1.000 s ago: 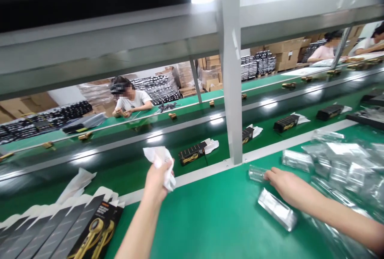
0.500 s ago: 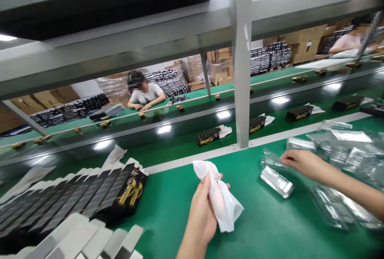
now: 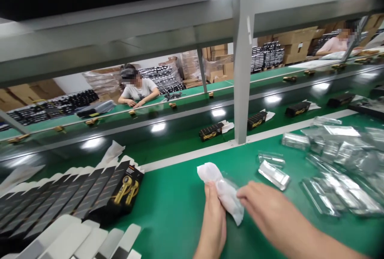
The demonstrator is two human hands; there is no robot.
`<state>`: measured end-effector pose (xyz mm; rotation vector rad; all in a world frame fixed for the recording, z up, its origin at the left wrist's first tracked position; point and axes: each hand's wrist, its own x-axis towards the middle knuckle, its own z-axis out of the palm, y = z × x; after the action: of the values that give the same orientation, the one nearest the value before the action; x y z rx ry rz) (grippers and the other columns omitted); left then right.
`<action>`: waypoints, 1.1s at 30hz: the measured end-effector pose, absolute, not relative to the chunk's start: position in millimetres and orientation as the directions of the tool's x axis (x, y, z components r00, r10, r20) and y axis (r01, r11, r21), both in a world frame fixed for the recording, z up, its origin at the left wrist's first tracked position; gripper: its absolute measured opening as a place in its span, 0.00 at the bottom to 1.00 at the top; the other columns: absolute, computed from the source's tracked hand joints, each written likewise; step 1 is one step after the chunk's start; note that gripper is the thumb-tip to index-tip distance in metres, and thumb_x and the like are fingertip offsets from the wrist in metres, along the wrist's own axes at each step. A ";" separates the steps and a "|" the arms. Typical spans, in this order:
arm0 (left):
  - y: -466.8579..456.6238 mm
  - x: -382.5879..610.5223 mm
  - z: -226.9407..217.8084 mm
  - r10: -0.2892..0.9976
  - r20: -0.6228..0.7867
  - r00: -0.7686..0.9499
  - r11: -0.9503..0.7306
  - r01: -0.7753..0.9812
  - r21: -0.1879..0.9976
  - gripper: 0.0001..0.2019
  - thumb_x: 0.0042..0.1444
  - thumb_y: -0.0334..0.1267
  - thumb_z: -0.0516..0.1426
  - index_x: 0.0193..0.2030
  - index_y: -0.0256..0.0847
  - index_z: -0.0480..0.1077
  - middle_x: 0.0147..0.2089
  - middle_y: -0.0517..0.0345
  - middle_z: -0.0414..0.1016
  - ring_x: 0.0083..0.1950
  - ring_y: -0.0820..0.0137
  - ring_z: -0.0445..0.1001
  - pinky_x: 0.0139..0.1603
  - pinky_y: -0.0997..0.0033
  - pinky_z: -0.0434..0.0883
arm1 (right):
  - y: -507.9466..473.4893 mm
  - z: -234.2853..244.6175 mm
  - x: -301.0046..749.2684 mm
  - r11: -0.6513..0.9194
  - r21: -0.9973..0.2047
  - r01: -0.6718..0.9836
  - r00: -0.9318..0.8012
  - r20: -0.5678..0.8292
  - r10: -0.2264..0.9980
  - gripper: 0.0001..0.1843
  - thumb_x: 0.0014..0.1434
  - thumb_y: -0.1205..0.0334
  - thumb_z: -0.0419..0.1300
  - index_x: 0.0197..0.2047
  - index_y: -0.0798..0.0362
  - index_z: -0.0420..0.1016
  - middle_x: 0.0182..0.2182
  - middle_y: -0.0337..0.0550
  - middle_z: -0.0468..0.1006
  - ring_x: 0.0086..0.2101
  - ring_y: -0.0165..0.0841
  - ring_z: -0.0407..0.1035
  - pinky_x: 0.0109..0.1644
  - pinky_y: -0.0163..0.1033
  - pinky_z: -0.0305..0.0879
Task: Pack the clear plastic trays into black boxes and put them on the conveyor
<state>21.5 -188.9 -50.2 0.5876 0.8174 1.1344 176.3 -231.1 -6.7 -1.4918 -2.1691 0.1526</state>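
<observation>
My left hand is closed around a slim item in a white wrapper, held tilted above the green table. What lies inside the wrapper is hidden. Close on its right side, my right hand is pinched, blurred by motion, with its fingertips at the wrapper. A faint see-through edge of a clear plastic tray shows between the wrapper and these fingers. Just beyond the right hand, two more pieces lie on the table: a shiny clear tray and a smaller clear piece.
A heap of clear plastic trays covers the right side. Black printed boxes stand in a row at left, with white flaps before them. Beyond a metal post, boxes lie on the conveyor. Two people sit across the line.
My right hand has moved left from the clear trays to the white-wrapped item. My left hand has stayed closed on that item, now turned slightly. The view has shifted a little.
</observation>
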 end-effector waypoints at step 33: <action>-93.1 -150.6 67.4 0.912 0.228 -0.339 0.333 0.941 0.066 0.24 0.55 0.41 0.53 0.49 0.18 0.67 0.53 0.18 0.64 0.60 0.35 0.56 0.54 0.35 0.50 | -213.5 -60.9 232.1 -0.068 -0.962 0.266 0.008 -0.068 0.998 0.29 0.56 0.41 0.55 0.57 0.45 0.63 0.34 0.41 0.77 0.28 0.36 0.71 0.27 0.34 0.68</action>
<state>-150.6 -93.1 67.4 1.8811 2.6841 0.3078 232.1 -213.5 -60.9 -1.4582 -1.3733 1.1216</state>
